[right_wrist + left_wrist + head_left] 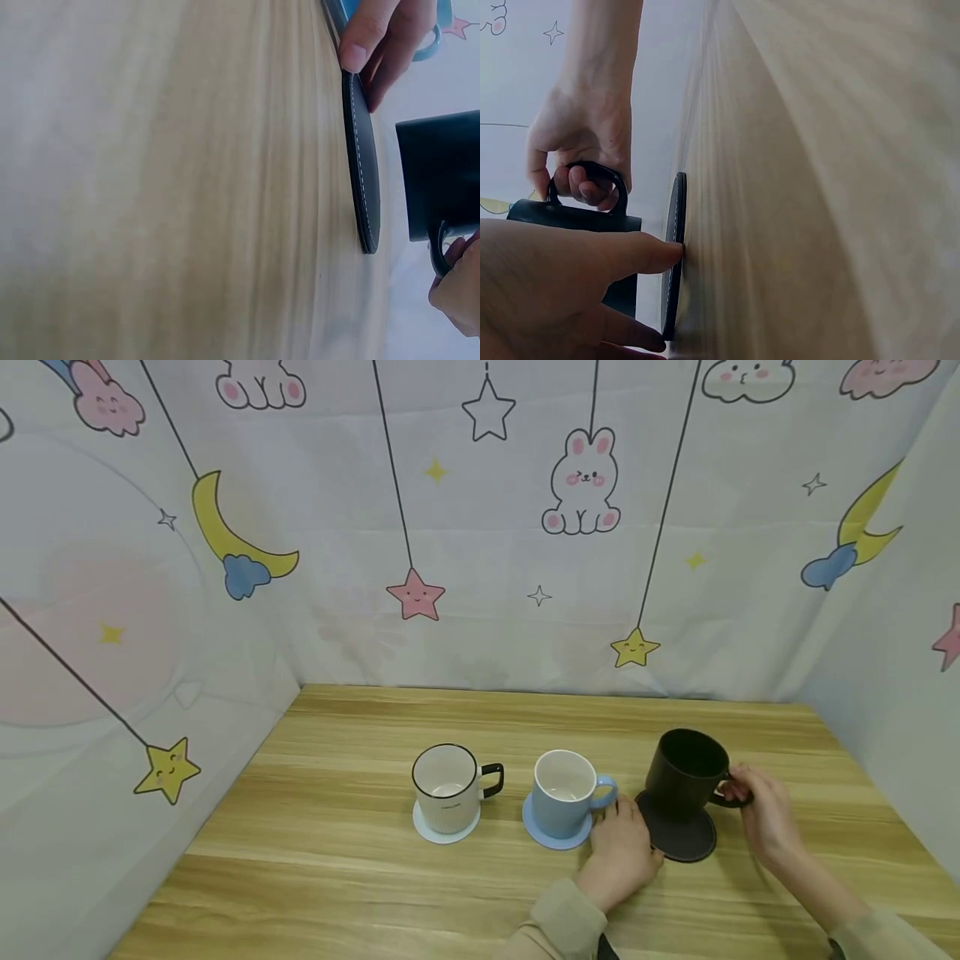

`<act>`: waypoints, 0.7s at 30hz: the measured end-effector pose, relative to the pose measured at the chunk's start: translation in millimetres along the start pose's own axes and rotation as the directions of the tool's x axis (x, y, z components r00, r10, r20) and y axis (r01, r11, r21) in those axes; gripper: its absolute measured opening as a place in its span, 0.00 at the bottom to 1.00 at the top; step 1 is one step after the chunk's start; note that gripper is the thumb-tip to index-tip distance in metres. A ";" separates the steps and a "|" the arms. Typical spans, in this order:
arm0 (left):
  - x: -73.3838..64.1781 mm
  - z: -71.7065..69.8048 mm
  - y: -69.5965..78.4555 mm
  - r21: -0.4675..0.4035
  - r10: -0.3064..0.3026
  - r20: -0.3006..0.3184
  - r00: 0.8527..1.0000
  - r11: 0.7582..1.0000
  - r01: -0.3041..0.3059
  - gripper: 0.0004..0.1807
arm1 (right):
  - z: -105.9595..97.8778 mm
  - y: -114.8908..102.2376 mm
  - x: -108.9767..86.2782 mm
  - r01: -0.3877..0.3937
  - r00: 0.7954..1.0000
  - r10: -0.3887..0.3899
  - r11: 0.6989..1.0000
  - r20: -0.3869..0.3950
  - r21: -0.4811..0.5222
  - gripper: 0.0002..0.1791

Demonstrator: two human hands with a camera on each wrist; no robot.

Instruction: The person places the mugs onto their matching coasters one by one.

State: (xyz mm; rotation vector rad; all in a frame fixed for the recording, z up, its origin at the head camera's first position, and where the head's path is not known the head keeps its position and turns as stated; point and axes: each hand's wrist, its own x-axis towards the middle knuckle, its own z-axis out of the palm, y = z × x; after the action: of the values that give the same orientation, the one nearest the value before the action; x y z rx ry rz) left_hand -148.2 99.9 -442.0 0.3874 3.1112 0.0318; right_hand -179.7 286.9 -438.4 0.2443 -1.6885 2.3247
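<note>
My right hand [768,814] grips the handle of a black mug [678,772], fingers curled through the loop. In the right wrist view the mug [439,176] hangs above a black round coaster [364,172] with a visible gap between them. Pale stitching runs along the coaster's edge. My left hand [621,852] holds the coaster [686,839] at its left edge, thumb on the near rim and fingers farther round. That same hand is close to the handle of a blue mug [562,797], which stands on a blue coaster [536,833].
Left of the blue mug, a white mug [446,785] with a black rim and black handle stands on a pale coaster [427,833]. All are on a wood-grain table [322,860]. A printed cloth [480,552] hangs behind and along both sides.
</note>
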 end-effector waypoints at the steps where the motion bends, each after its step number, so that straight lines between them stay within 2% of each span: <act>1: 0.0 0.1 -0.1 0.000 -0.001 0.000 1.000 1.000 0.001 0.40 | -0.1 0.2 -1.0 0.001 1.000 -0.001 1.000 -0.001 -0.006 0.22; 12: 1.4 -0.9 0.2 -0.006 0.013 0.038 0.999 1.000 -0.013 0.40 | -2.5 0.8 -13.3 -0.006 1.000 0.006 0.999 0.003 -0.032 0.21; 21: 1.4 0.6 0.4 -0.011 0.020 0.038 0.999 1.000 -0.020 0.40 | -3.1 6.6 -20.3 0.005 1.000 -0.005 1.000 0.021 -0.014 0.21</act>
State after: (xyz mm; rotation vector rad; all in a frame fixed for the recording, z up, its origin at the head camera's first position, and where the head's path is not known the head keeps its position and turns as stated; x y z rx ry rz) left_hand -149.4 100.6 -442.6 0.4139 3.0684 0.0410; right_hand -162.3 285.8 -451.1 0.2710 -1.7119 2.3133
